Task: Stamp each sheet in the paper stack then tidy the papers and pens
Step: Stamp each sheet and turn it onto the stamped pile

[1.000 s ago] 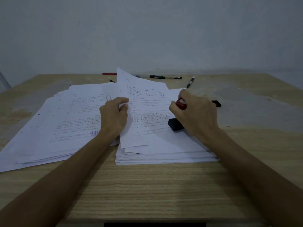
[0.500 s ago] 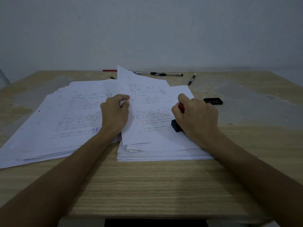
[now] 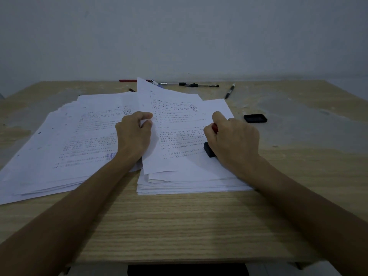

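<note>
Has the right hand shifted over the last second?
Yes. The right hand, gripping the stamp, drew back toward the person; the black pad it partly hid now lies clear beyond it.

I see a dim, bluish feed; the light looks soft and even, and I can't place its source. The white sheets (image 3: pixel 175 124) are the brightest thing, with no glare on them. The right hand (image 3: pixel 235 140) throws a soft shadow over the paper just below its grip. The wide lens bows the counter (image 3: pixel 179 226) edges. Print beside the grip is too soft to read.
</note>
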